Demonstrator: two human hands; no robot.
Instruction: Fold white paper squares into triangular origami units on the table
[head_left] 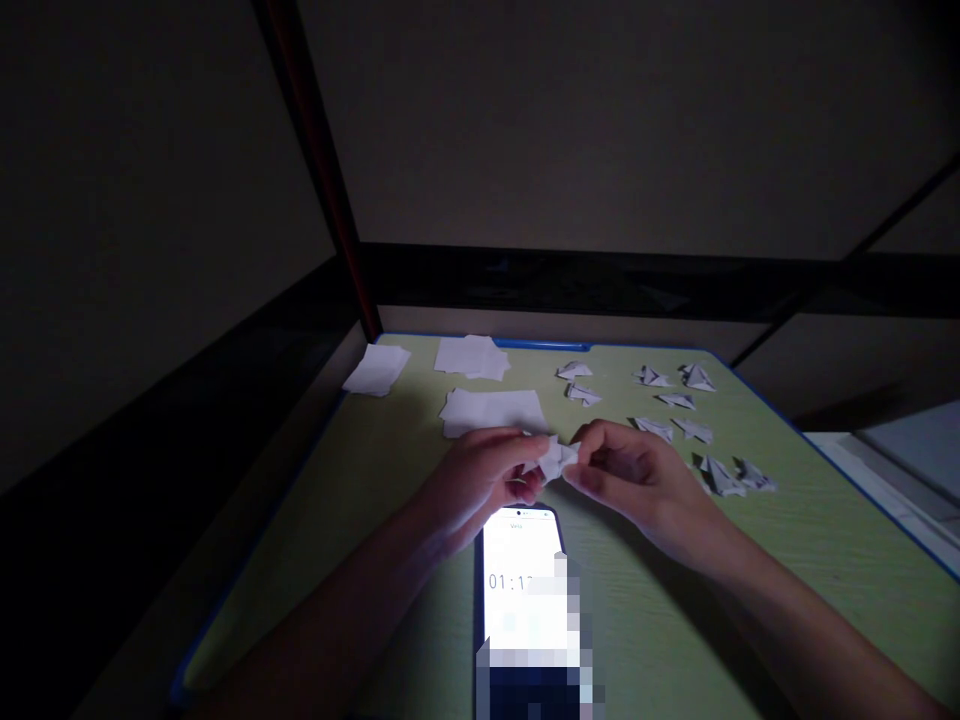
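Between both hands, above the table, is a small folded white paper piece (556, 459) with pointed corners. My left hand (487, 470) pinches its left side between thumb and fingers. On its right edge, the thumb and forefinger of my right hand (628, 468) are closed. Just beyond my left hand lies a stack of white paper sheets (495, 408). Below the hands a lit phone (517, 580) lies on the table, its screen showing a timer. Part of the phone is pixelated.
Several folded paper pieces (697, 378) are spread over the right side of the green table (810, 590). More white sheets (471, 356) lie at the back, with another pile (377, 369) at the left edge. Dark walls rise behind and to the left.
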